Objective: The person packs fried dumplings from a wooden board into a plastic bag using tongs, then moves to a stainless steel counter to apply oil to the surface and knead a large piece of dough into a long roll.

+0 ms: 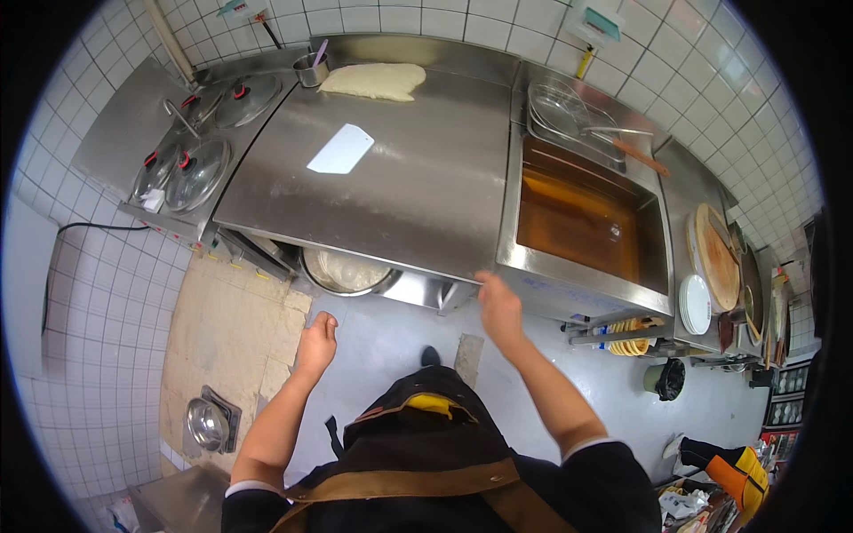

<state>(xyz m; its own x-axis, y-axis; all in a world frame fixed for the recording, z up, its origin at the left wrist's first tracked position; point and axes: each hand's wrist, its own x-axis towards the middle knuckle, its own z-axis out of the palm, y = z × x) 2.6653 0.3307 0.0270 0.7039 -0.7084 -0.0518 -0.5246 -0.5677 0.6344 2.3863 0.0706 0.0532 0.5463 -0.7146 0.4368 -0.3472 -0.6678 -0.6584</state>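
Before me is a stainless steel worktop (413, 193) with a white plastic dough scraper (341, 149) lying on it. A flat slab of dough (374, 81) rests at the worktop's back edge, beside a metal cup (311, 70) with a purple handle standing in it. My left hand (316, 343) is above the floor with its fingers curled, holding nothing that I can see. My right hand (500, 308) is at the worktop's front edge, fingers curled; whether it touches the edge is unclear. A metal bowl of pale dough or flour (346, 270) shows beneath the worktop, between my hands.
Right of the worktop is a deep fryer of brown oil (580, 226), with a wooden-handled strainer (640, 156) behind it. Glass lids (198, 174) cover pots at the left. A round chopping board (716, 260) and a stack of white plates (695, 304) stand far right. Another person (723, 466) is lower right.
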